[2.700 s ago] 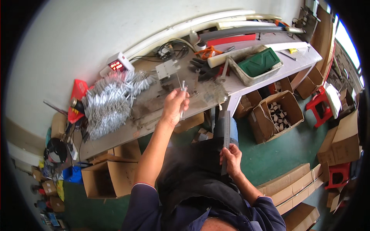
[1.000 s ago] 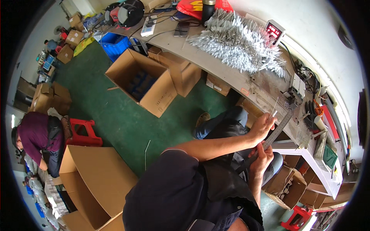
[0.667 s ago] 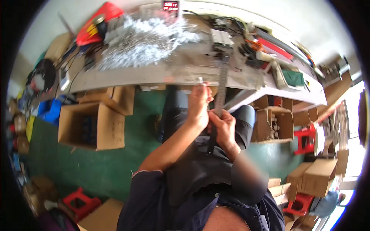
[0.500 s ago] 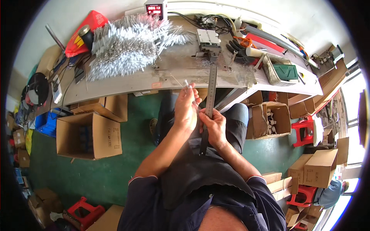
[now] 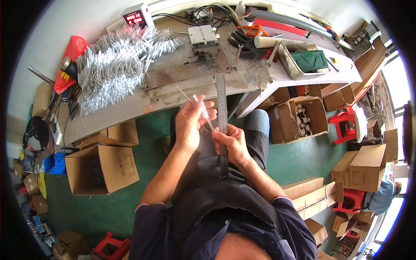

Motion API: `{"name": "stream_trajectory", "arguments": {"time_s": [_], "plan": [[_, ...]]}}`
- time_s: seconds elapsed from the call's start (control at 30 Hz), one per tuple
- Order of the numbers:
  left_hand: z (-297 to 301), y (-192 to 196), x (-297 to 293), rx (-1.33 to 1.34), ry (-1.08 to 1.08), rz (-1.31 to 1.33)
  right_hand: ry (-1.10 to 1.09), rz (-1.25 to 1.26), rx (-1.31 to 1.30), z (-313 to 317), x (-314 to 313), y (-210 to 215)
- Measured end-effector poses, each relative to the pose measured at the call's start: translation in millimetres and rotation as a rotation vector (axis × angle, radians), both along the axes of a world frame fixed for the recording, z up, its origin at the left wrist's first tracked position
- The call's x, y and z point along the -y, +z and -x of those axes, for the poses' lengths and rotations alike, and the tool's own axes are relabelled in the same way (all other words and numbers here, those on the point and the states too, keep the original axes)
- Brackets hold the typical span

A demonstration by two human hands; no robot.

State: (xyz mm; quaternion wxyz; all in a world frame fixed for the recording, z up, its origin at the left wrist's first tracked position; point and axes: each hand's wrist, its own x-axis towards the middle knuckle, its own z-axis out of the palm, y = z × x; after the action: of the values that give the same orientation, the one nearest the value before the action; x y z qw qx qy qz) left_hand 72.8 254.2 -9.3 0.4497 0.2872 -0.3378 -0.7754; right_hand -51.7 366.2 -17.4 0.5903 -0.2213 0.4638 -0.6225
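The tabletop [image 5: 167,80] is bearing heaped, perhaps unfinished brushes [image 5: 110,69] near its left end, while off its front edge the left hand [image 5: 190,123] is pinching one wire brush [image 5: 202,108], the right hand [image 5: 233,144] a steel ruler [image 5: 222,106].

I hold a flat ruler [image 5: 222,104] of smooth grey metal and a small brush [image 5: 203,109] with rough white bristles on bare metal wire. My apron [image 5: 216,201] is matt black cloth, the bench [image 5: 173,89] scuffed and grimy, the green tray [image 5: 308,61] smooth plastic, the open box [image 5: 119,167] to my left matt cardboard
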Motion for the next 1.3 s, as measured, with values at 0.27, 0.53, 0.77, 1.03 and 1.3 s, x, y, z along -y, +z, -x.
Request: {"name": "stream_trajectory", "arguments": {"time_s": [0.27,0.53,0.77,1.03,1.3], "plan": [[-19,4,19,0.102,0.042,0.046,-0.027,0.003,0.02,11,5,-2],[-1,9,-1,0.213,-0.104,0.002,-0.022,0.011,-0.054,12,19,-16],[12,-2,-7,0.253,-0.043,-0.005,-0.016,-0.021,-0.044,11,17,-17],[6,-10,-13,0.291,0.087,0.013,0.026,-0.027,-0.062,8,11,-20],[6,-1,22,0.536,0.038,0.36,-0.217,-0.073,-0.51,106,-8,13]]}}
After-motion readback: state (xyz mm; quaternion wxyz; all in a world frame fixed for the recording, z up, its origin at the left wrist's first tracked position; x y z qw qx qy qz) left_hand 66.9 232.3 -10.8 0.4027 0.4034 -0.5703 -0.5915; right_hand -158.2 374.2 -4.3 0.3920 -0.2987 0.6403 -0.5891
